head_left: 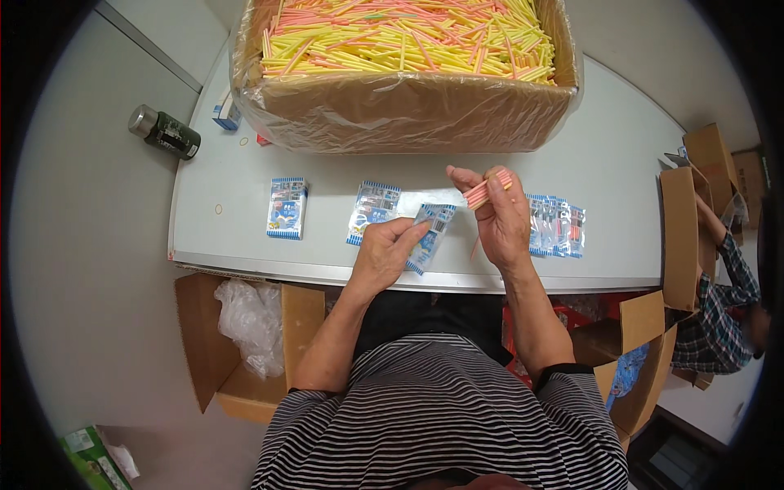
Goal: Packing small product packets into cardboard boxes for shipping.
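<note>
My left hand (pixel 382 255) pinches a small blue-and-white plastic packet (pixel 435 230) between thumb and fingers, just above the near part of the table. Close to its right, my right hand (pixel 506 227) grips a short bundle of pink striped sticks (pixel 487 190), its ends pointing toward the packet. One thin pink stick (pixel 475 247) shows below the right palm; whether it is held or lying there I cannot tell. Flat packets (pixel 373 208) lie beside my left hand. Several overlapping packets (pixel 559 226), some showing pink contents, lie to the right of my right hand.
A large plastic-lined carton (pixel 408 110) full of yellow and pink sticks (pixel 400 49) stands at the back. Another packet stack (pixel 286 208) and a dark green flask (pixel 165 133) are at left. Open cartons (pixel 302 327) (pixel 645 318) sit below the front edge. A person (pixel 723 327) works at far right.
</note>
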The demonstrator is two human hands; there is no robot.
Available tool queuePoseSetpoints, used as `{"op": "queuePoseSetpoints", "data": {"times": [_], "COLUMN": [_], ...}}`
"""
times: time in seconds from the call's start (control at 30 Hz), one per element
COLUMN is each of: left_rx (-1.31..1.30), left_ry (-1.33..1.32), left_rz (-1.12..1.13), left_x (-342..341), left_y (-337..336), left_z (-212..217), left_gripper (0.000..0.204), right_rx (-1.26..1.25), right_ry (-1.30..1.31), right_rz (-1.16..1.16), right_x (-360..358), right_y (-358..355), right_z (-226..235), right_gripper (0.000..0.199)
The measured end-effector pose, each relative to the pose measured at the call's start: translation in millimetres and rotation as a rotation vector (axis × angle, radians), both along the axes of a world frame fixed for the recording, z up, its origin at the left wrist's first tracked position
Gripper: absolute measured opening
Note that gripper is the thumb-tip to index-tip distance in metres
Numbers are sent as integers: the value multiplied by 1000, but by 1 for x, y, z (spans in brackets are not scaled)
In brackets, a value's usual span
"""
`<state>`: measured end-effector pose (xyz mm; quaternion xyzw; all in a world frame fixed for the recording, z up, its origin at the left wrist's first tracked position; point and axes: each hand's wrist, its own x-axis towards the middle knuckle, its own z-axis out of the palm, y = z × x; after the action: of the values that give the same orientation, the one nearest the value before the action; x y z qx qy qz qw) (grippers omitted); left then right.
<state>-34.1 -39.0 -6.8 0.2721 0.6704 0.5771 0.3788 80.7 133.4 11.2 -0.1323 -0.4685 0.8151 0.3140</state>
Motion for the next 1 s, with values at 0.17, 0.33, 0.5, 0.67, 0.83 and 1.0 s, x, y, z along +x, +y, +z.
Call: {"op": "queuePoseSetpoints", "data": {"times": [0.17,0.33,0.5,0.67,0.83,1.0], "left_rx": [15,-11,27,50,108,149], "left_ry": [-39,-38,-78,-89,-200,-177], "left_rz": [-40,-108,-132,-118,-3,101], "left_x": [3,6,7,8,19,24], "left_y": [0,0,2,1,5,10], "left_z": [4,7,3,-2,-2,-12], "left_gripper": [24,24,22,21,26,28], "right_rx": [24,-10,118,299,353,403], "right_ry": [-57,25,0,-109,-339,-434], "right_rz": [-22,24,95,191,289,353], "right_x": [0,-3,0,7,8,8], "right_y": [-3,-11,-15,-13,-14,-11], "right_z": [4,11,6,1,5,8], "right_gripper": [19,19,19,21,31,45]}}
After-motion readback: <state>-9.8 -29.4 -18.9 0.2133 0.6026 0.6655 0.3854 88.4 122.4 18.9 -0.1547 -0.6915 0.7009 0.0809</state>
